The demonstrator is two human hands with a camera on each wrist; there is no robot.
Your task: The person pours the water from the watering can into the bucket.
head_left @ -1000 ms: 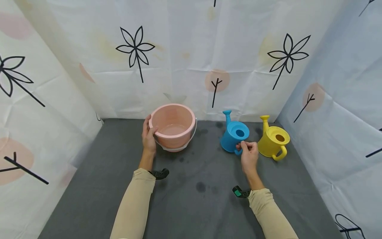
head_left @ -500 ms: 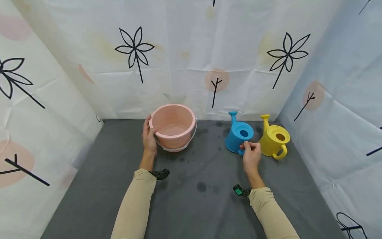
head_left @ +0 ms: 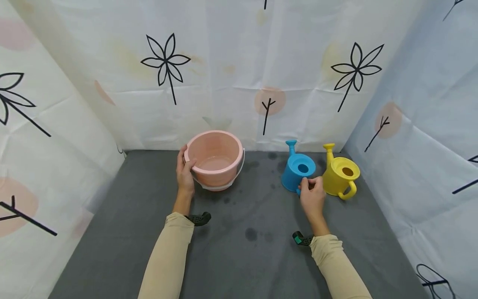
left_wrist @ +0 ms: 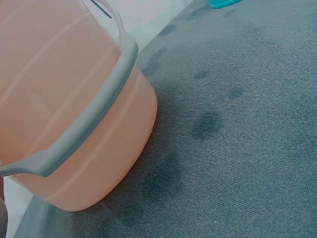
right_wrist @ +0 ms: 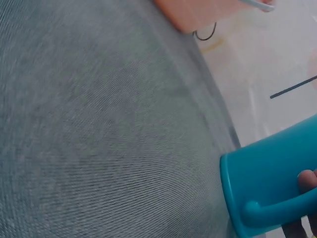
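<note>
A pink bucket (head_left: 214, 179) with a pale carry handle (left_wrist: 94, 116) stands upright at the back of the table, left of the middle. My left hand (head_left: 185, 177) holds its left side, thumb over the rim and fingers on the outer wall. To the right, a blue watering can (head_left: 292, 176) stands with its spout toward the back wall. My right hand (head_left: 313, 200) grips that can's handle, which the fingers partly hide; the right wrist view shows the can's handle (right_wrist: 277, 213) and a fingertip close up. Right beside it is a yellow watering can (head_left: 332, 182), which nothing holds.
A dark grey cloth (head_left: 239, 257) with several damp-looking spots covers the table. White printed fabric walls (head_left: 224, 62) close it in at the back and on both sides. The yellow can stands near the back right corner.
The blue watering can has shifted a little right with my right hand, nearer the yellow can, then stayed about there. My left hand and the bucket have hardly moved.
</note>
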